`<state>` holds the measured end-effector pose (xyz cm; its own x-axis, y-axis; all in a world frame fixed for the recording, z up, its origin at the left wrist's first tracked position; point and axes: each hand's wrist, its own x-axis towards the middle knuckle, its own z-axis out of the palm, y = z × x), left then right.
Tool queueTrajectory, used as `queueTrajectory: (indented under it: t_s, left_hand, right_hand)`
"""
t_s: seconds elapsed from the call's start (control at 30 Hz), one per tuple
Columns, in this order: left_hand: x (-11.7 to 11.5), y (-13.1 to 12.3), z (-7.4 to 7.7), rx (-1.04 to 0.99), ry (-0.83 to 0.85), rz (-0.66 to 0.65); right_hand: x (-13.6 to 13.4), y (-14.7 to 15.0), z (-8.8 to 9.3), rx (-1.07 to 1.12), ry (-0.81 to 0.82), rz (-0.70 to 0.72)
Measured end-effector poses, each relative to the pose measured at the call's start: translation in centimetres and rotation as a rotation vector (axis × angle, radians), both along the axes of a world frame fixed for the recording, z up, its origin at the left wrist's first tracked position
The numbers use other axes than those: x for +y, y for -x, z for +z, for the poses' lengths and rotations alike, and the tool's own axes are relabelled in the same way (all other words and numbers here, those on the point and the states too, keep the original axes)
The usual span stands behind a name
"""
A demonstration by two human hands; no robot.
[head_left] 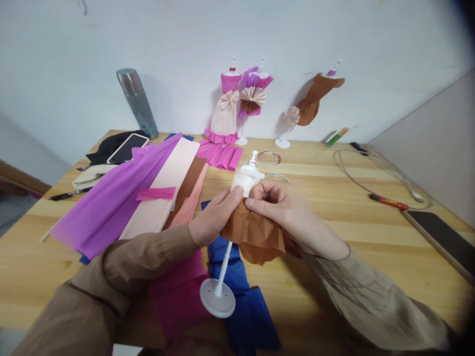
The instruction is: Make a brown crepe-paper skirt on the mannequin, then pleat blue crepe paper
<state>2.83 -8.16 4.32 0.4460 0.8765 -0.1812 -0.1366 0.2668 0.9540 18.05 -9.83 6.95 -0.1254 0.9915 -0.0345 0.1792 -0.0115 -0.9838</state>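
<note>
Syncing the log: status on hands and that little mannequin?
Left hand and right hand both pinching brown paper against white mannequin waist. Mannequin tilted, base toward camera, above blue paper. Nothing blocking the hands.

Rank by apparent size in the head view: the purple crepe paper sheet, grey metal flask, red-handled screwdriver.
Largest: purple crepe paper sheet
Then: grey metal flask
Smallest: red-handled screwdriver
The flask stands farther back.

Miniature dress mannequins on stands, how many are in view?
4. Three stand by the back wall: one in pink and cream paper, one in purple, one in brown. A fourth, white plastic mannequin is held by the left hand and right hand over the wooden table.
</note>
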Motion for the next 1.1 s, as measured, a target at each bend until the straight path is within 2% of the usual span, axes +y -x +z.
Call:
queueTrajectory:
  t_s: [0.23,0.33,0.57,0.7,0.9,1.1]
  left_hand:
    - [-0.1,0.4,0.7,0.071,-0.136,-0.024]
    - [0.0,0.4,0.9,0.044,-0.110,-0.040]
    - [0.4,0.1,0.6,-0.189,0.092,-0.123]
    - [0.8,0.2,0.2,-0.203,0.139,-0.112]
    - [0.9,0.5,0.0,-0.122,0.045,-0.060]
    - [0.4,0.6,0.6,0.001,-0.121,-0.039]
  right_hand:
    - [0.7,-0.3,-1.6,0.164,0.123,0.025]
    - [1.0,-0.5,-1.8,0.196,0.154,0.045]
    - [0.3,-1.2,0.1,0.258,0.173,0.104]
    - [0.1,-1.6,1.0,0.155,0.100,0.078]
    - [0.1,-1.6,1.2,-0.048,0.099,0.089]
    - [0.1,-1.0,0.7,0.102,0.152,0.012]
